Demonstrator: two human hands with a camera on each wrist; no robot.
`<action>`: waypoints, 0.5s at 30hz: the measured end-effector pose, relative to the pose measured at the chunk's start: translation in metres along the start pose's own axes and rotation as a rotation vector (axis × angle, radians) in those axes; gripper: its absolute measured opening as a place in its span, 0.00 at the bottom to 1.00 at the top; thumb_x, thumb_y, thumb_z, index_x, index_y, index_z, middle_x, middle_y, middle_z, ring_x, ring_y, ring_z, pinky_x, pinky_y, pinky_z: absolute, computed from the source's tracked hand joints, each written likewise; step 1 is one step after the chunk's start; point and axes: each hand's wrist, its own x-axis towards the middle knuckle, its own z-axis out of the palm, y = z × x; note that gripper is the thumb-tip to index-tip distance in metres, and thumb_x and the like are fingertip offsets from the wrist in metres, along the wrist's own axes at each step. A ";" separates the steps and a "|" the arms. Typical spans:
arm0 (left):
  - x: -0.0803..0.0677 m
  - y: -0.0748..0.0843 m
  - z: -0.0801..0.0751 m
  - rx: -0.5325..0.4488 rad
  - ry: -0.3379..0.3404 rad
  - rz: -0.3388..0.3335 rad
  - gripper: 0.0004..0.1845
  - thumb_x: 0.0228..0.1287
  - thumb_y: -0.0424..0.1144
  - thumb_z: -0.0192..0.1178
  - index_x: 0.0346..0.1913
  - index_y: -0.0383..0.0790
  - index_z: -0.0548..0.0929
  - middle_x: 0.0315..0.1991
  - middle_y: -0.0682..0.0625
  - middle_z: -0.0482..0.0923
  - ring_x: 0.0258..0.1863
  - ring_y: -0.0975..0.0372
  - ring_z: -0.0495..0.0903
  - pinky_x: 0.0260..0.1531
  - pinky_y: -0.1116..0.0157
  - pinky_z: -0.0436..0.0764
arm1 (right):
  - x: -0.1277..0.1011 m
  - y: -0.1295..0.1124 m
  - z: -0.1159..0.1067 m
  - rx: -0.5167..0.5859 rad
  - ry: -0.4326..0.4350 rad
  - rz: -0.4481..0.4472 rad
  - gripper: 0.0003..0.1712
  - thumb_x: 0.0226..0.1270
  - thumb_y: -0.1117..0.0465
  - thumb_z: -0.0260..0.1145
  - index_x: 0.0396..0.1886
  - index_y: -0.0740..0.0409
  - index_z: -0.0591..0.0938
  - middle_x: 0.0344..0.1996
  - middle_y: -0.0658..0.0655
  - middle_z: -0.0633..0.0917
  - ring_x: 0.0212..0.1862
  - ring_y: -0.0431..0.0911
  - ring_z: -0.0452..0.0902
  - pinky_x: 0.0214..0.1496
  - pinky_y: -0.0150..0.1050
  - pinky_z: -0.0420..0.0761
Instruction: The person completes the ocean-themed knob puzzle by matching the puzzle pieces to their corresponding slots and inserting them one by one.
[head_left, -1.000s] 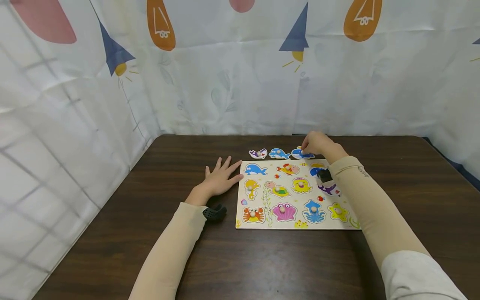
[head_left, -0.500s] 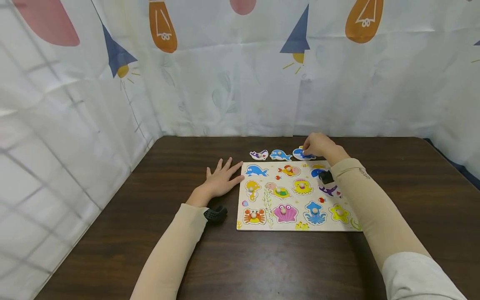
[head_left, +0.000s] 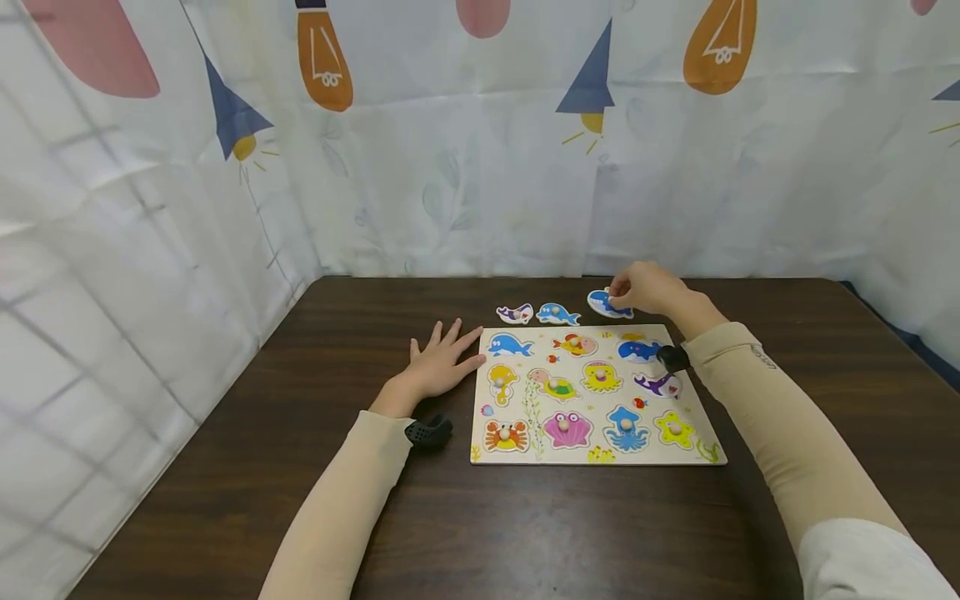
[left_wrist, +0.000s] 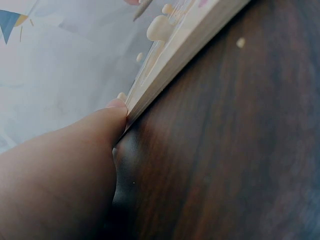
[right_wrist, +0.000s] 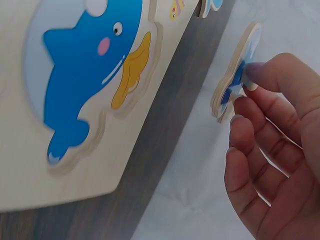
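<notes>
Right hand (head_left: pixel 648 289) pinches blue fish piece (head_left: pixel 607 304) (lifted off table, behind puzzle board (head_left: pixel 596 454)). Left hand (head_left: pixel 438 362) flat, fingers relaxed, thumb touching board's left edge; board holds nine seated animal pieces.

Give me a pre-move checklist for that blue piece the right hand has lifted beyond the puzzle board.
1. Hold on the blue piece: right hand pinches it by the fingers: ok.
2. Piece off the table: tilted in the air in the right wrist view: ok.
3. Puzzle board steadied: left hand lies flat with a fingertip against the board's edge: ok.
4. Free recess for the piece: cannot tell.
5. The two loose pieces beside it lie apart from the hand: ok.
</notes>
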 end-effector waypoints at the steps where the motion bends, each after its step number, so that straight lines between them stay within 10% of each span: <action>1: 0.000 0.000 0.000 0.000 0.001 0.001 0.37 0.79 0.63 0.44 0.84 0.57 0.51 0.83 0.43 0.38 0.80 0.42 0.31 0.68 0.28 0.31 | -0.002 0.001 0.000 0.003 0.004 -0.010 0.11 0.71 0.59 0.70 0.43 0.64 0.86 0.38 0.61 0.85 0.40 0.54 0.77 0.47 0.50 0.81; 15: 0.001 -0.002 0.002 0.009 0.006 0.002 0.37 0.79 0.63 0.44 0.84 0.57 0.52 0.83 0.42 0.39 0.80 0.41 0.32 0.68 0.28 0.32 | -0.032 0.003 -0.006 -0.025 0.006 -0.098 0.10 0.70 0.59 0.71 0.42 0.63 0.87 0.35 0.57 0.84 0.39 0.52 0.76 0.47 0.51 0.81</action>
